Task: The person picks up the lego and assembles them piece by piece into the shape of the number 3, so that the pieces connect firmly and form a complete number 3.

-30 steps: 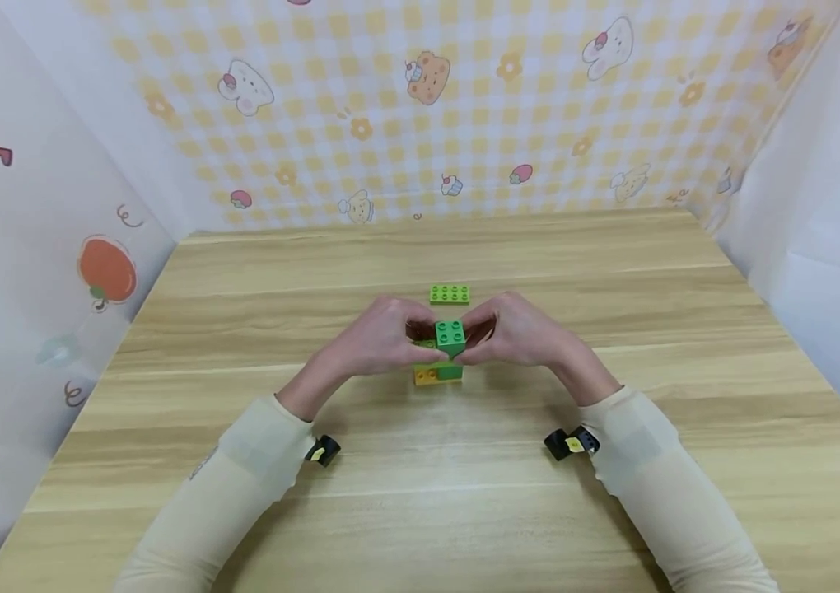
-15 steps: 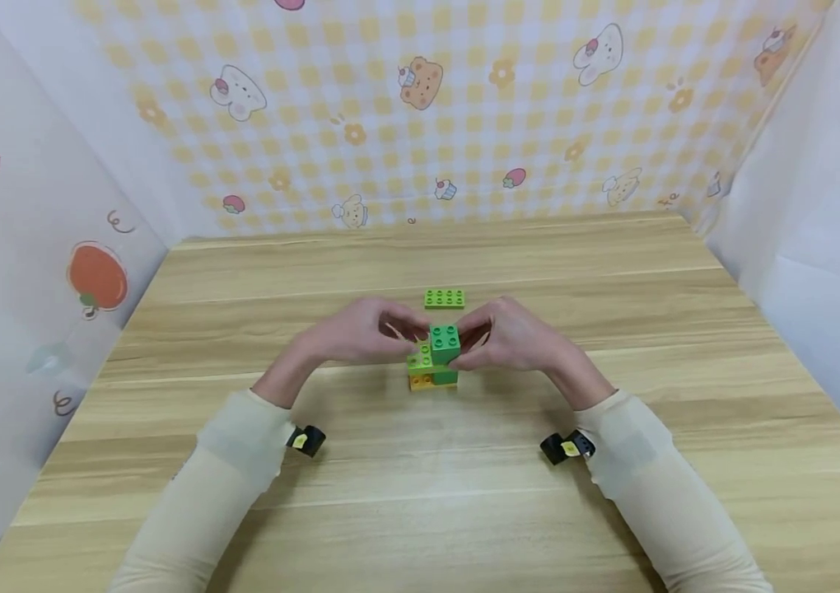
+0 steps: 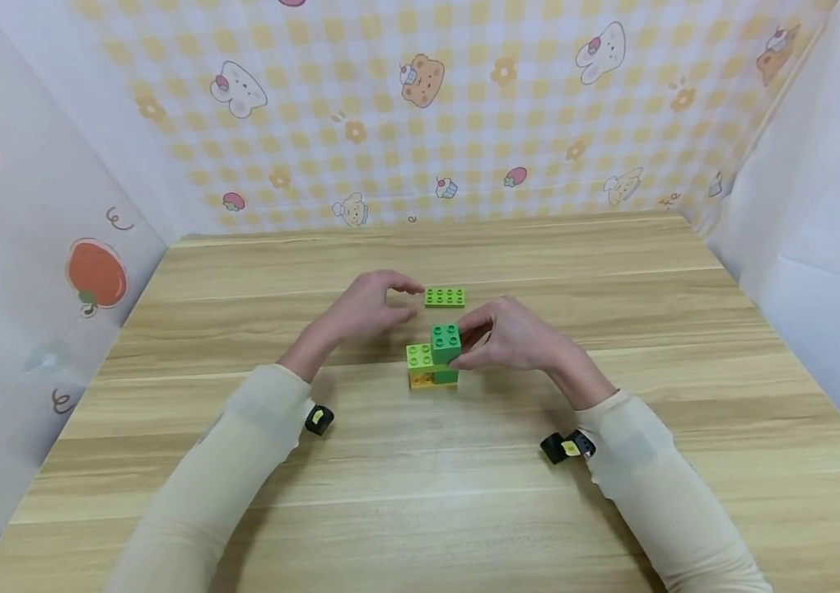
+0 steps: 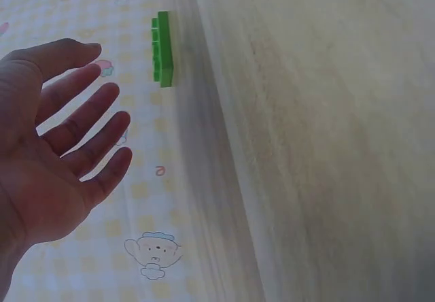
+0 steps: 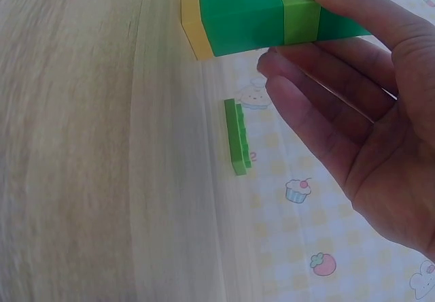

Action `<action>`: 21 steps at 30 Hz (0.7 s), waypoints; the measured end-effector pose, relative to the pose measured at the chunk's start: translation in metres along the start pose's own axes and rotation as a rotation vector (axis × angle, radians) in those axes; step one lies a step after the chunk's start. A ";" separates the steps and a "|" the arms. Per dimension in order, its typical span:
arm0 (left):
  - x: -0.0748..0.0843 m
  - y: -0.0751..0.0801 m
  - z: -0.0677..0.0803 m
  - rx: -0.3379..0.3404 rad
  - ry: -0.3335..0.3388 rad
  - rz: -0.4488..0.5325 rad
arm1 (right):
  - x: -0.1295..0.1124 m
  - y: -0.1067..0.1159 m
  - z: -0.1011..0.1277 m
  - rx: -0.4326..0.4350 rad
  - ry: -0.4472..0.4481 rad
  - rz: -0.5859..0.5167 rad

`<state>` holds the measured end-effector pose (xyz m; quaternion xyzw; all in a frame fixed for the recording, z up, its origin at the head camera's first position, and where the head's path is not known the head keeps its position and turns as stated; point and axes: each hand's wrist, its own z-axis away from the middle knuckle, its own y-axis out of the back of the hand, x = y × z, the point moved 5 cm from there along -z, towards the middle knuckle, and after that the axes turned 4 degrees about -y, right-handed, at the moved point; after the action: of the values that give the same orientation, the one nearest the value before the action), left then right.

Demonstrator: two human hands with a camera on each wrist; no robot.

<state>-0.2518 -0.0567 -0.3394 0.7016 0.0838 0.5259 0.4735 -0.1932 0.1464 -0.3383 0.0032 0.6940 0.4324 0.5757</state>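
My right hand (image 3: 509, 336) pinches a small stack of toy building bricks from the right, the thumb on its light green layer (image 5: 300, 18) in the right wrist view. From the bottom, the stack has a yellow-orange plate (image 3: 420, 381), a green brick (image 5: 242, 15), that light green layer and a green brick (image 3: 445, 346) on top. Beyond the stack, a loose light green plate (image 3: 445, 298) with studs up lies on the table. My left hand (image 3: 370, 306) is just left of this plate, fingers spread and palm bare in the left wrist view; contact cannot be made out.
The wooden table (image 3: 420, 494) runs back to a wall sheet (image 3: 361, 91) with yellow checks and cartoon prints. White sheets (image 3: 820, 206) line both sides. Black wrist cameras (image 3: 568, 446) sit under the cream sleeves (image 3: 657, 469).
My left hand has let go of the brick stack and moved away from it, up and left to beside the loose light green plate. The right hand keeps its hold on the stack.
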 end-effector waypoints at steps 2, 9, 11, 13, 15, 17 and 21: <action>-0.002 -0.001 -0.005 0.004 0.004 -0.019 | 0.000 0.000 0.000 0.000 -0.002 0.002; -0.007 -0.007 -0.020 -0.029 0.022 -0.081 | 0.002 0.000 0.000 -0.005 -0.015 -0.003; -0.007 -0.009 -0.024 -0.044 0.030 -0.093 | 0.002 0.000 0.000 -0.007 -0.014 -0.003; -0.008 -0.011 -0.027 -0.055 0.037 -0.101 | 0.002 0.000 0.000 -0.007 -0.009 -0.001; -0.008 -0.012 -0.030 -0.062 0.039 -0.105 | 0.002 0.000 -0.001 -0.003 -0.001 0.003; -0.008 -0.013 -0.033 -0.067 0.038 -0.104 | 0.003 0.000 -0.001 -0.002 0.005 0.007; -0.008 -0.015 -0.037 -0.077 0.036 -0.091 | 0.003 0.001 -0.001 -0.001 0.003 0.020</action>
<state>-0.2800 -0.0320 -0.3553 0.6687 0.1039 0.5190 0.5221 -0.1957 0.1476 -0.3407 0.0092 0.6947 0.4384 0.5702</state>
